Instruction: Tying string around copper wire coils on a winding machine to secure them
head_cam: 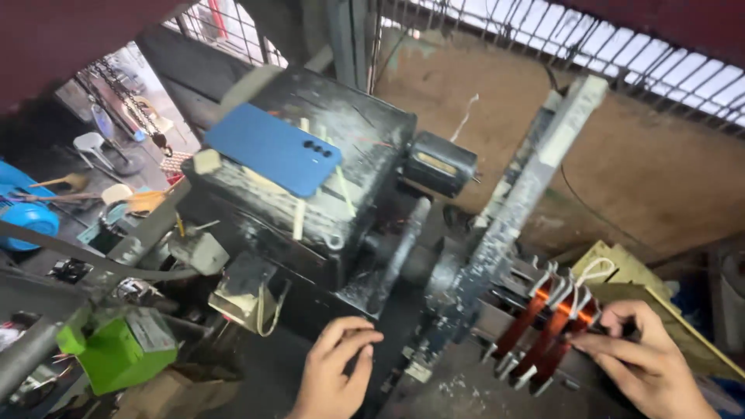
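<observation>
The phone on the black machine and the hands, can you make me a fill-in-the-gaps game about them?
1. The phone lying on top of the black machine is ____ in colour.
2. The right hand touches the coils of ____-coloured wire.
3. The box-shaped thing at the lower left is bright ____.
4. The left hand rests with nothing in it, its fingers ____.

Missing words: blue; copper; green; open

We see a blue smartphone (273, 149) lying face down on top of the black machine housing (365, 132), its screen hidden; no packages, labels or signs show.
</observation>
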